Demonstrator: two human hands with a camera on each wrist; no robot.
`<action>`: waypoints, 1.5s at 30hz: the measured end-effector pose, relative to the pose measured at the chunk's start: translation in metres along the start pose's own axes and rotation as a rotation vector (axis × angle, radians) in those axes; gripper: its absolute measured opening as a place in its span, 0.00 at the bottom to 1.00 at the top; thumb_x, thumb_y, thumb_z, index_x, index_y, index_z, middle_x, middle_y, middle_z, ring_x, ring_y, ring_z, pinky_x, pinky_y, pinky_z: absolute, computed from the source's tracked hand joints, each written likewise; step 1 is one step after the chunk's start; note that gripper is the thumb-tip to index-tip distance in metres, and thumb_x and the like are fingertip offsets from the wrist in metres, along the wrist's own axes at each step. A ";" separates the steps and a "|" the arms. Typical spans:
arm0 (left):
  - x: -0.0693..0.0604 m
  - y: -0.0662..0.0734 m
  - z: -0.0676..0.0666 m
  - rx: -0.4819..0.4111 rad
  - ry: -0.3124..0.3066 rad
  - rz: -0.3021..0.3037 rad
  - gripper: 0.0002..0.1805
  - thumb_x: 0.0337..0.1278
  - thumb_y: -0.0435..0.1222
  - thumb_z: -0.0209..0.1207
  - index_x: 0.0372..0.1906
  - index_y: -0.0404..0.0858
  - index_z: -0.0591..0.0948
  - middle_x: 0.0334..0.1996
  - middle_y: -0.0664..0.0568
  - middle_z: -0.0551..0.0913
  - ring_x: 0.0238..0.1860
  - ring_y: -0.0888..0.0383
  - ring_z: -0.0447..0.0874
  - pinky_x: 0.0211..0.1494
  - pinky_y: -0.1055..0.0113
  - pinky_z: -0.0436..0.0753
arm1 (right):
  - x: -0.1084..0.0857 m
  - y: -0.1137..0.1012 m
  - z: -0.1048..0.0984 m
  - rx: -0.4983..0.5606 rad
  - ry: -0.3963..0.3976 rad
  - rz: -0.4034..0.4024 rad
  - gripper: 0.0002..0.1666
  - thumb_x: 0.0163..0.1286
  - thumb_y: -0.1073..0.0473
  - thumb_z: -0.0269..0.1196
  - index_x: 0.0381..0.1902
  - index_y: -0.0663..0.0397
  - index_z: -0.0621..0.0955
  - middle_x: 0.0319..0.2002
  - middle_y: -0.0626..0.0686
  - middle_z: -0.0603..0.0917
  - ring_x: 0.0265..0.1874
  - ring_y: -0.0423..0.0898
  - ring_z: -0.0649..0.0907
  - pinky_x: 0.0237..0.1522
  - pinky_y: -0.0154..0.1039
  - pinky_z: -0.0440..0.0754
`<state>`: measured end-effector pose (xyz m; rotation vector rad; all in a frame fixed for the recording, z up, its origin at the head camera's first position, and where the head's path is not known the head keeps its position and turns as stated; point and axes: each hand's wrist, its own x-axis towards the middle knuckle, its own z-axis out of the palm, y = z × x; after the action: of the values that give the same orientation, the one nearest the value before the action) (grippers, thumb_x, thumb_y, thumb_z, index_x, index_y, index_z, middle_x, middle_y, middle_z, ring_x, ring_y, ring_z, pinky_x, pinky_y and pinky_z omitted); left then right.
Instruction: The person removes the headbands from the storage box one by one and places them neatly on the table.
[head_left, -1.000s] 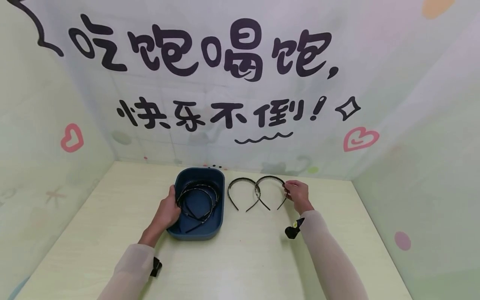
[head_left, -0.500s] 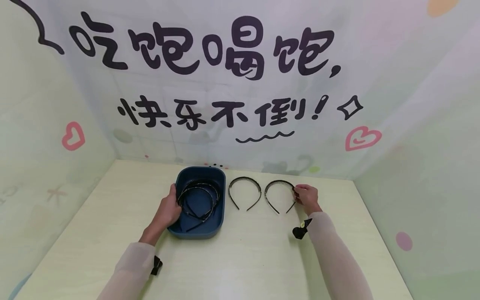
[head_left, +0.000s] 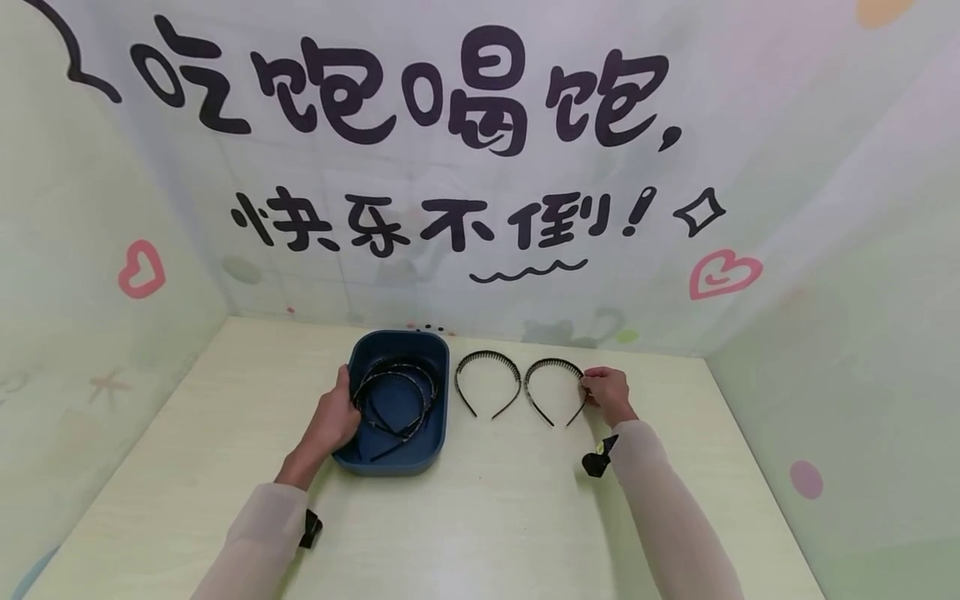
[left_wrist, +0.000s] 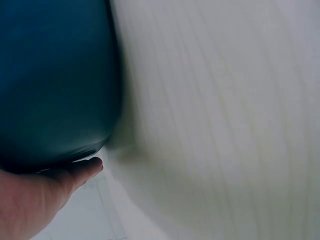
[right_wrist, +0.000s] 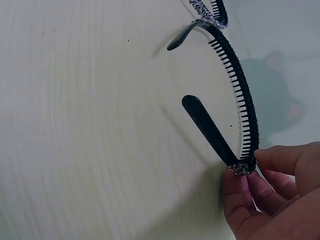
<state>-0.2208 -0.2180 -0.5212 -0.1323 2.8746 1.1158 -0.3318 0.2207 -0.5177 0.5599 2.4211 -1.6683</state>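
A dark blue tray (head_left: 392, 470) stands on the table with several black headbands (head_left: 405, 364) inside. My left hand (head_left: 334, 419) grips its left wall; in the left wrist view the thumb of that hand (left_wrist: 45, 195) lies along the tray's side (left_wrist: 60, 90). Right of the tray lies one toothed black headband (head_left: 487, 354). Beside it is a second headband (head_left: 553, 362), whose right side my right hand (head_left: 609, 393) pinches. The right wrist view shows the fingers (right_wrist: 237, 192) and thumb holding this toothed band (right_wrist: 242, 95) at a glittery section, its tips pointing left.
The pale wooden table (head_left: 480, 533) meets a printed backdrop (head_left: 420, 292) with black lettering behind the tray and headbands. Printed walls also rise at the left (head_left: 67, 350) and right (head_left: 862, 375).
The pinched headband has moved right from where it overlapped its neighbour, then slightly back left. My right hand has moved with it. My left hand keeps its grip on the tray.
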 end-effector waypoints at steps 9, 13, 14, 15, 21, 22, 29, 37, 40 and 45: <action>0.001 0.001 -0.001 0.000 0.006 0.010 0.41 0.63 0.24 0.43 0.76 0.23 0.38 0.17 0.45 0.72 0.23 0.51 0.75 0.38 0.55 0.73 | 0.001 -0.001 0.003 -0.117 0.038 -0.076 0.18 0.66 0.66 0.61 0.53 0.68 0.81 0.41 0.60 0.83 0.29 0.43 0.79 0.33 0.35 0.77; 0.000 0.001 -0.001 0.003 0.002 0.009 0.41 0.63 0.24 0.43 0.76 0.23 0.38 0.17 0.45 0.72 0.24 0.52 0.75 0.40 0.55 0.73 | -0.001 -0.002 0.003 -0.156 0.037 -0.103 0.18 0.66 0.66 0.60 0.53 0.68 0.82 0.43 0.62 0.84 0.31 0.46 0.81 0.34 0.36 0.78; 0.000 0.001 -0.001 0.002 0.000 0.006 0.41 0.63 0.24 0.43 0.76 0.23 0.38 0.18 0.44 0.72 0.24 0.51 0.76 0.40 0.55 0.73 | -0.002 -0.003 0.003 -0.163 0.038 -0.108 0.18 0.66 0.66 0.60 0.53 0.67 0.82 0.44 0.62 0.85 0.32 0.46 0.82 0.34 0.36 0.78; -0.001 0.001 -0.002 0.002 0.000 0.003 0.41 0.63 0.24 0.43 0.76 0.23 0.38 0.18 0.44 0.72 0.25 0.50 0.76 0.40 0.54 0.73 | -0.002 -0.004 0.003 -0.162 0.035 -0.113 0.19 0.66 0.66 0.60 0.53 0.68 0.82 0.44 0.62 0.85 0.33 0.47 0.82 0.34 0.37 0.78; -0.001 0.003 -0.004 0.005 0.006 0.003 0.41 0.62 0.23 0.44 0.76 0.23 0.39 0.20 0.43 0.74 0.29 0.48 0.77 0.42 0.53 0.74 | -0.003 -0.009 0.004 -0.155 0.031 -0.105 0.18 0.66 0.67 0.59 0.53 0.68 0.82 0.42 0.62 0.85 0.32 0.48 0.81 0.35 0.39 0.78; -0.001 0.003 -0.005 0.004 0.004 0.003 0.41 0.62 0.23 0.44 0.76 0.23 0.38 0.20 0.43 0.73 0.27 0.49 0.76 0.41 0.54 0.73 | -0.003 -0.009 0.004 -0.156 0.031 -0.102 0.18 0.66 0.66 0.59 0.53 0.67 0.82 0.42 0.61 0.85 0.32 0.48 0.81 0.35 0.39 0.78; -0.002 0.002 -0.003 -0.008 -0.006 0.007 0.41 0.62 0.23 0.44 0.76 0.23 0.38 0.17 0.47 0.70 0.20 0.54 0.69 0.36 0.57 0.71 | -0.005 -0.006 0.003 -0.170 0.030 -0.107 0.18 0.68 0.65 0.58 0.54 0.67 0.81 0.47 0.63 0.84 0.34 0.47 0.81 0.36 0.37 0.78; -0.002 0.001 0.000 -0.004 0.009 0.021 0.41 0.61 0.23 0.44 0.76 0.22 0.39 0.19 0.43 0.73 0.29 0.47 0.79 0.43 0.52 0.75 | -0.008 -0.007 0.002 -0.171 0.028 -0.130 0.20 0.68 0.65 0.57 0.55 0.69 0.80 0.47 0.64 0.83 0.36 0.52 0.82 0.33 0.37 0.78; -0.001 0.001 0.001 -0.007 0.014 0.026 0.41 0.61 0.23 0.43 0.76 0.22 0.40 0.20 0.42 0.75 0.30 0.45 0.80 0.42 0.52 0.75 | -0.009 -0.010 0.003 -0.219 0.036 -0.164 0.20 0.69 0.65 0.57 0.56 0.69 0.80 0.50 0.65 0.82 0.43 0.56 0.82 0.36 0.40 0.78; 0.000 0.001 -0.001 -0.005 0.015 0.031 0.41 0.60 0.22 0.43 0.76 0.22 0.40 0.18 0.44 0.73 0.21 0.51 0.74 0.34 0.57 0.72 | -0.014 -0.018 0.008 -0.263 0.041 -0.231 0.21 0.70 0.67 0.54 0.59 0.70 0.78 0.56 0.68 0.79 0.53 0.62 0.78 0.48 0.51 0.79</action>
<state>-0.2205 -0.2179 -0.5200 -0.0976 2.8972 1.1317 -0.3260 0.2047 -0.5006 0.2878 2.7651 -1.3876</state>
